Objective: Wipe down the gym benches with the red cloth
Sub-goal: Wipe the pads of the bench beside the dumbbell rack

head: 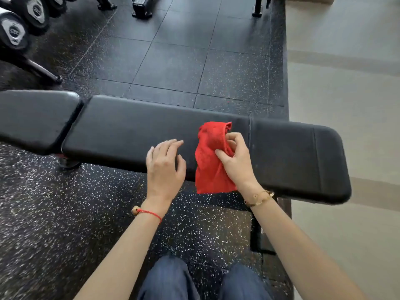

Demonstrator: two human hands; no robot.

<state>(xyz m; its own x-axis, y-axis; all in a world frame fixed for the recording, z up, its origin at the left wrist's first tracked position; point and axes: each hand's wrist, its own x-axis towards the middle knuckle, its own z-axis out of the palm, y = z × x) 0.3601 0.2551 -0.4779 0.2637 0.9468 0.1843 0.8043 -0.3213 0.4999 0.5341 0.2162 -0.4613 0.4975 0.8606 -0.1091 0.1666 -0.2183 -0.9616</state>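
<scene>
- The red cloth (211,156) is seen bunched and draped across the long black pad of the gym bench (134,135), its lower end hanging over the near edge of this worktop.
- The cloth is pinched at its upper folds by the right hand (234,159), fingers curled shut on the fabric — it looks as though the cloth is being gathered or re-folded so a fresh face can be presented.
- The left hand (165,165) is held open and empty, fingers spread, just beside the cloth over the near edge of the pad; whether the palm is pressed on the surface cannot be told.
- That open hand is probably kept close so the cloth can be steadied or smoothed.
- The wiping pass is judged to be paused here: the shorter seat pad (36,118) to the left and the far right end are likely left to be covered.
- Dumbbells (23,22) are racked well apart, at the top left.
</scene>
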